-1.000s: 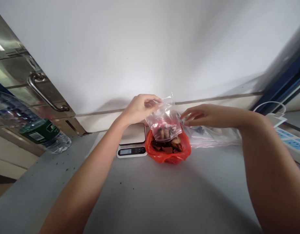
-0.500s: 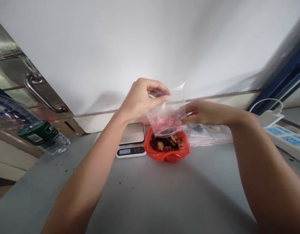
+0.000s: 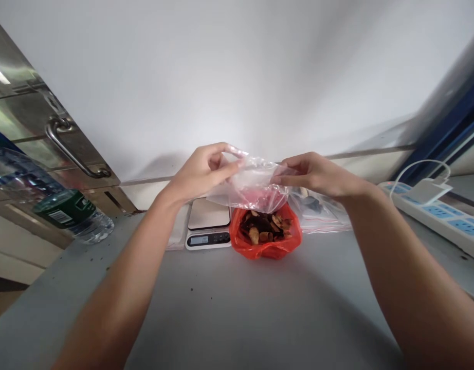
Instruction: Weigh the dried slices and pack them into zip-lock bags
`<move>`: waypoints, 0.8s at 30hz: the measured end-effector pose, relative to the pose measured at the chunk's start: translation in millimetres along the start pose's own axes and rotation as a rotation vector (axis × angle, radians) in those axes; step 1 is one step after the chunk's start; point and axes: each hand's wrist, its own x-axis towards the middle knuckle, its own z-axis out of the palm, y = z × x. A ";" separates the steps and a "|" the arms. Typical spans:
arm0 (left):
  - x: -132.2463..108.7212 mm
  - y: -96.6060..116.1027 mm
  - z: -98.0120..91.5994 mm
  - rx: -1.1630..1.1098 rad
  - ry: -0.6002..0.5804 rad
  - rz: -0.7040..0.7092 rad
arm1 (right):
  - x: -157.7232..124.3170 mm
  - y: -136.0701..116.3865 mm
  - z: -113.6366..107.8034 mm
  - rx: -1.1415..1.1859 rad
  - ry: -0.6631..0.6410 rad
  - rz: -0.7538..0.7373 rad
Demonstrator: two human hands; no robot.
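My left hand [image 3: 200, 172] and my right hand [image 3: 312, 174] both pinch a small clear zip bag [image 3: 252, 187], stretched sideways between them above an open red plastic bag [image 3: 266, 245]. The red bag stands on the grey counter and holds brown dried slices [image 3: 265, 227]. The clear bag looks empty. Just left of the red bag sits a small digital kitchen scale [image 3: 208, 226] with a steel plate and a lit display.
A pile of clear zip bags [image 3: 320, 213] lies behind my right hand by the wall. A white power strip [image 3: 445, 218] with a charger lies at the right. A water bottle [image 3: 59, 208] lies on its side at the left, under a steel door handle [image 3: 73, 151].
The clear bag held dried pieces and hung upright from my left hand; now it looks empty, lies flatter between both hands, and more slices sit in the red bag. My right hand took hold.
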 end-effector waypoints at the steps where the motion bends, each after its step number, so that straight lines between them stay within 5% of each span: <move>1: -1.1 -3.4 1.4 -0.011 0.027 0.005 | 0.9 -2.2 3.9 0.025 0.003 0.002; 8: -21.1 -31.9 5.3 -0.050 0.387 -0.030 | 11.3 -13.5 43.3 0.377 -0.001 0.098; 12: -49.5 -58.1 -6.4 -0.043 0.459 -0.104 | 18.5 -15.7 70.2 0.477 0.058 0.145; 17: -97.3 -101.8 -41.2 0.079 0.569 -0.277 | 38.2 -24.7 108.0 0.261 0.244 0.028; 20: -125.8 -126.6 -65.4 0.119 0.639 -0.513 | 58.4 -38.2 133.0 0.054 0.359 -0.129; 24: -148.1 -149.9 -83.0 -0.005 0.584 -0.745 | 83.4 -64.6 174.5 -0.346 0.237 -0.405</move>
